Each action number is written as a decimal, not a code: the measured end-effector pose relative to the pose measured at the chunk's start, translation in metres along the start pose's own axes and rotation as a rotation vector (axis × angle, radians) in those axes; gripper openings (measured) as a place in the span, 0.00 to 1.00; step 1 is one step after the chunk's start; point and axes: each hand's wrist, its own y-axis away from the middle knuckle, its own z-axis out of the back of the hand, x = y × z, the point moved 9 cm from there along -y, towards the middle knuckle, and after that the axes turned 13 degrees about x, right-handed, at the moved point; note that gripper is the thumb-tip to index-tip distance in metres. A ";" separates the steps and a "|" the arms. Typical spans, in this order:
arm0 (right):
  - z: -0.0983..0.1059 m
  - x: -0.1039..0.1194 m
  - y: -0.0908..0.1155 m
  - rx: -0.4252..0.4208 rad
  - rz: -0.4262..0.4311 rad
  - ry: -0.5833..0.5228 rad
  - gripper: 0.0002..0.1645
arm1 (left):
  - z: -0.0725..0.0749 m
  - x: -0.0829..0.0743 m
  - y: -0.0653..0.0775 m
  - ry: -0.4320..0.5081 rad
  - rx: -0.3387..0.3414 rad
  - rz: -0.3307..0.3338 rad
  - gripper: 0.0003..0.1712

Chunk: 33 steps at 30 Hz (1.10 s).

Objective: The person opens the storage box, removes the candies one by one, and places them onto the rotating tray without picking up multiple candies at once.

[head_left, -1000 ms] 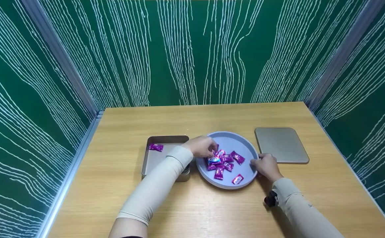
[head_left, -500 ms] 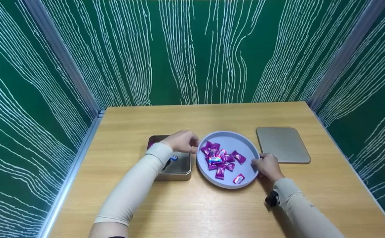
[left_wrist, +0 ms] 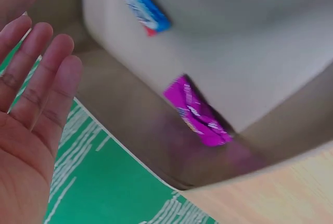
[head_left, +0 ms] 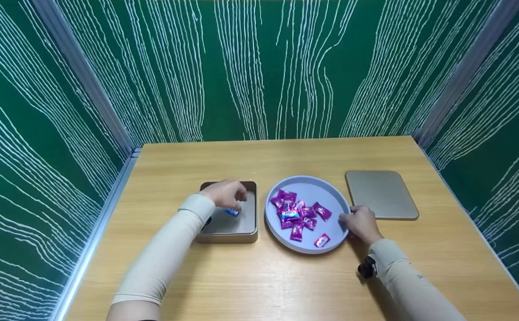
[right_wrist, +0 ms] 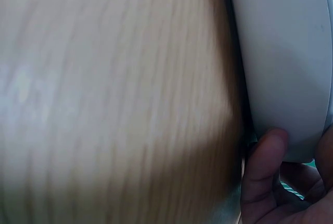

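Observation:
My left hand (head_left: pixel 226 194) hovers over an open metal tin (head_left: pixel 227 238), its fingers loosely extended and holding nothing. Inside the tin lie a blue-wrapped candy (left_wrist: pixel 143 6) and a purple-wrapped candy (left_wrist: pixel 197 112); in the head view the hand and forearm hide the purple one. To the right stands a round lilac tray (head_left: pixel 326 189) with several purple candies (head_left: pixel 296 231), a blue candy (head_left: pixel 290 214) and a red-pink candy (head_left: pixel 322 240). My right hand (head_left: pixel 361 224) grips the tray's right side, thumb at the rim and fingers against the outer wall (right_wrist: pixel 283 67).
A flat metal lid (head_left: pixel 382 195) lies on the wooden table (head_left: pixel 259 281), right of the tray. Green panels with white lines (head_left: pixel 259 71) enclose the back and both sides, with metal posts at the corners.
My left hand has moved left from above the tray's candies to over the tin. The right hand keeps its grip on the tray, which stays nearly in place.

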 end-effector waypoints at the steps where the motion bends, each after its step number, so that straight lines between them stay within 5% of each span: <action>1: 0.000 0.000 0.000 0.000 -0.005 0.000 0.30 | -0.001 0.003 0.001 -0.010 0.001 0.005 0.16; 12: 0.000 0.001 0.001 0.002 -0.003 0.005 0.29 | -0.013 0.019 0.002 -0.111 0.000 0.026 0.12; 26: 0.001 0.000 -0.001 -0.016 0.015 0.018 0.25 | -0.034 0.050 -0.027 -0.232 -0.012 0.006 0.07; 33: 0.001 -0.001 -0.001 -0.012 0.002 0.025 0.21 | -0.030 0.032 -0.018 -0.230 0.003 -0.003 0.07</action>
